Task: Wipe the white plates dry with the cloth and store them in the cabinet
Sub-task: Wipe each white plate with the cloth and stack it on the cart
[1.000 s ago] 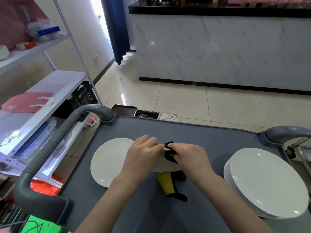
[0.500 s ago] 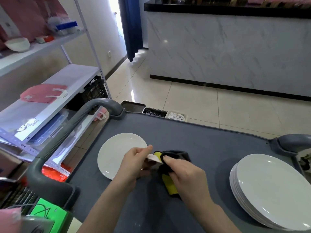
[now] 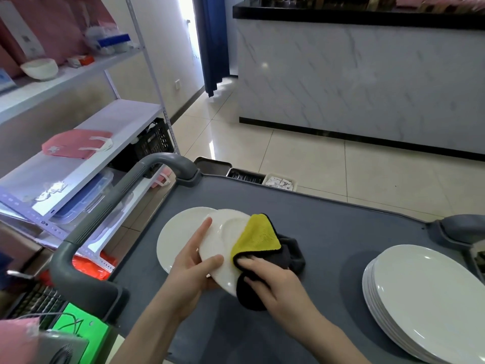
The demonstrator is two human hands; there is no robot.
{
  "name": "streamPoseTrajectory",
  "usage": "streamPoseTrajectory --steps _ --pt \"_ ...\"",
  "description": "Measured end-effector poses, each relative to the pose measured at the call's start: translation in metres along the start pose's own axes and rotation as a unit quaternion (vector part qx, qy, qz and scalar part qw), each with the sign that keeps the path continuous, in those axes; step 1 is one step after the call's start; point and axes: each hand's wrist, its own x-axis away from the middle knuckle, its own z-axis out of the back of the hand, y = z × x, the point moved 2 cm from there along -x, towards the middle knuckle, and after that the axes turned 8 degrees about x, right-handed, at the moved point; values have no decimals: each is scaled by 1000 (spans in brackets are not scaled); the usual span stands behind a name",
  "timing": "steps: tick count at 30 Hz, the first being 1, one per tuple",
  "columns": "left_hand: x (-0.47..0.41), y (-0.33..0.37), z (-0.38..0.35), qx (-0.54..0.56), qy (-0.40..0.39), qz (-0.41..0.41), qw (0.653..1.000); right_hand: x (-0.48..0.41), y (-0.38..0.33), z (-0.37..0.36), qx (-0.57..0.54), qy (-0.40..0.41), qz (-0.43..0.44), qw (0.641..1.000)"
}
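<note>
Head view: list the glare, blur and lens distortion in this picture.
Head view: daylight blows out the doorway and streaks the glossy beige floor tiles; head view: small highlights dot the stack of round white plates; head view: the white metal shelf upright leans from wide-angle distortion; head view: items on the black counter top smear, while the yellow-and-black cloth is sharp.
</note>
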Motion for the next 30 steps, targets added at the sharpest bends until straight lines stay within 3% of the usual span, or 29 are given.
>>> streamPoseTrajectory --steps 5,10,16,20,23,30 --pt "-1 9 -1 -54 -35 -26 998 -52 -7 -2 44 -23 21 999" --pt "-3 11 8 -1 -3 -47 999 -79 8 0 94 -11 -7 996" --pt "-1 15 26 -1 -9 -52 999 -45 30 5 58 -17 -23 998" --pt "-4 13 25 -29 -22 -38 999 -19 8 -19 47 -32 33 998" --pt "-7 18 18 -66 -45 -33 996 -31 -11 -25 37 -7 67 997" --pt "-6 23 13 -90 -78 -57 991 -88 -19 -14 91 33 56 994"
